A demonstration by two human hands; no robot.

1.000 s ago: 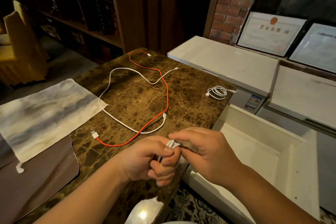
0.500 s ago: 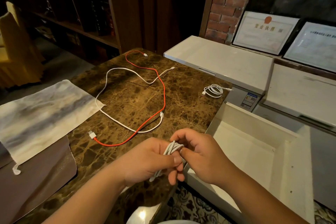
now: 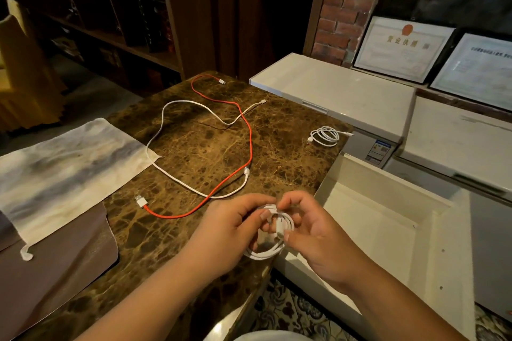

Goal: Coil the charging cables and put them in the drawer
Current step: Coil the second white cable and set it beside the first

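White coiled cable [image 3: 273, 235] is gripped between left hand [image 3: 230, 232] and right hand [image 3: 318, 241], both clamped on it, above the worktop [image 3: 194, 147] edge beside the open drawer [image 3: 388, 216].

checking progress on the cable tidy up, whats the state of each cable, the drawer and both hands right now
white cable in hands: coiled, held by both hands
left hand: grips the coil
right hand: pinches the coil
small white cable: coiled, lying on the table
red cable: uncoiled, spread on table
long white cable: uncoiled, crossing the red one
drawer: open, no cable visible inside
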